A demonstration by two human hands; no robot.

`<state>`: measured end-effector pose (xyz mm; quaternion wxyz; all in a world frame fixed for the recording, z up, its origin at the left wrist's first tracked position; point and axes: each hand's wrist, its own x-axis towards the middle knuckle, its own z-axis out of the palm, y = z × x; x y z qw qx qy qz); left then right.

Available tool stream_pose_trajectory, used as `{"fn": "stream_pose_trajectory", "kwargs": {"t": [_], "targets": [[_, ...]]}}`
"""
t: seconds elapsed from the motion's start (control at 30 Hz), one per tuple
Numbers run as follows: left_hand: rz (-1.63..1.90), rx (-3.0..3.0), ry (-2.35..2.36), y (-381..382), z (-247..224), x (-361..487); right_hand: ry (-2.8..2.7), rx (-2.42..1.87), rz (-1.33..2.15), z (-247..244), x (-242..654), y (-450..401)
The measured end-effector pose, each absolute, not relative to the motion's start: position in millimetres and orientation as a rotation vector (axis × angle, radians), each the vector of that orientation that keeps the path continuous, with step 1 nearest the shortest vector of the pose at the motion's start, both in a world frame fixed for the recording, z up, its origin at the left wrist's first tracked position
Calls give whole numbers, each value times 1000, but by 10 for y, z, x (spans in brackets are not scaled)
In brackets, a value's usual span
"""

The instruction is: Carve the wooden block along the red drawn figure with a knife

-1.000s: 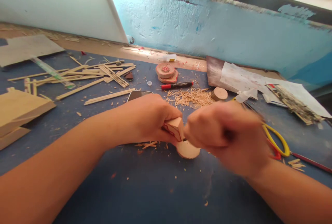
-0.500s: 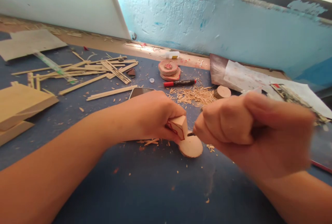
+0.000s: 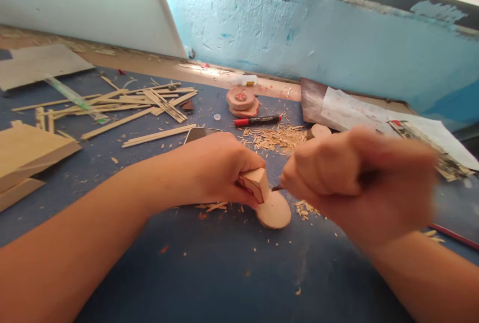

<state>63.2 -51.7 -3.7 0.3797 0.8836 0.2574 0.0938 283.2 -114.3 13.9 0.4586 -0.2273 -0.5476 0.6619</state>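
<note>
My left hand (image 3: 224,168) is closed around a small pale wood block (image 3: 258,182) marked with red lines. The block's lower end rests on a round wood slice (image 3: 275,212) lying on the dark blue table. My right hand (image 3: 337,173), partly blurred, makes a fist just to the right of the block. From its near end pokes the thin dark tip of a carving tool (image 3: 276,188), close to the block and above the slice. The handle is hidden in the fist.
Wood shavings (image 3: 280,138) lie behind my hands, near a red and black marker (image 3: 258,121) and stacked carved wood rounds (image 3: 242,101). Thin sticks (image 3: 142,101) and wooden boards (image 3: 30,156) are on the left. A phone (image 3: 202,134) is partly behind my left hand.
My right fist has shifted slightly left, and the tool tip sits a little higher beside the block. My left hand keeps its hold. The whole view has moved slightly.
</note>
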Motion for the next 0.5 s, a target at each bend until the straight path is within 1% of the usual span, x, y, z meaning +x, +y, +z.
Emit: {"fn": "stream_pose_trajectory", "kwargs": {"t": [0.07, 0.13, 0.27, 0.33, 0.43, 0.5], "targets": [[231, 2261, 672, -513, -32, 641, -1312, -547, 1617, 122, 2833, -1135], [216, 2258, 702, -509, -27, 649, -1318, -375, 1577, 110, 2831, -1131], [217, 2256, 691, -508, -20, 654, -1368, -545, 1606, 116, 2837, -1141], [201, 2254, 717, -507, -15, 652, -1375, -455, 1551, 111, 2833, -1157], [175, 2257, 729, -508, 1, 654, -1393, -513, 1578, 88, 2817, -1192], [163, 2266, 730, -514, 18, 661, -1350, -486, 1513, 71, 2811, -1218]]}}
